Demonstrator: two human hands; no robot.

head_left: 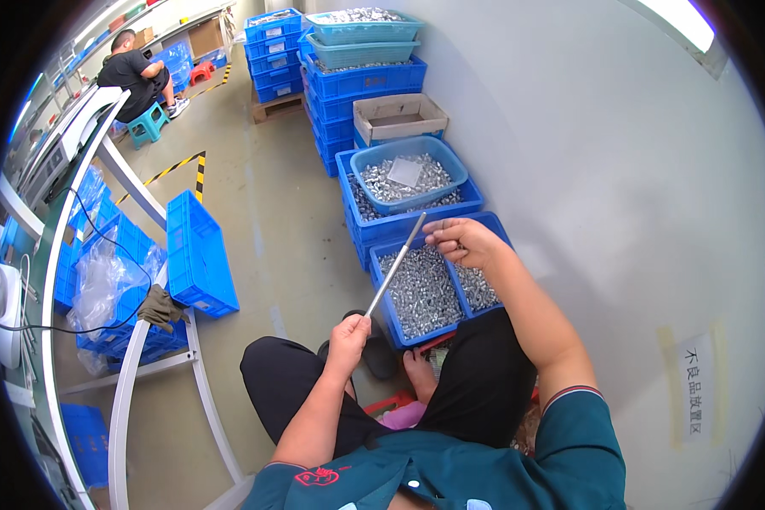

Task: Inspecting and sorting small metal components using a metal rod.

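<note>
Rod [395,265] slants over the front crate [440,280] of small metal parts, left hand [349,334] gripping its lower end, right hand [461,240] curled by the tip, perhaps pinching parts that could drop if jostled; wall hems the right, floor opens left.

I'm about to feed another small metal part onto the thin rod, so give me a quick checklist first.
1. Left hand grips the metal rod's lower end: ok.
2. Right hand at the rod's upper tip: ok.
3. Part held in the right fingers: cannot tell.
4. Blue bin of small metal parts directly below: ok.
5. Rod tilted upward toward the right hand: ok.
</note>
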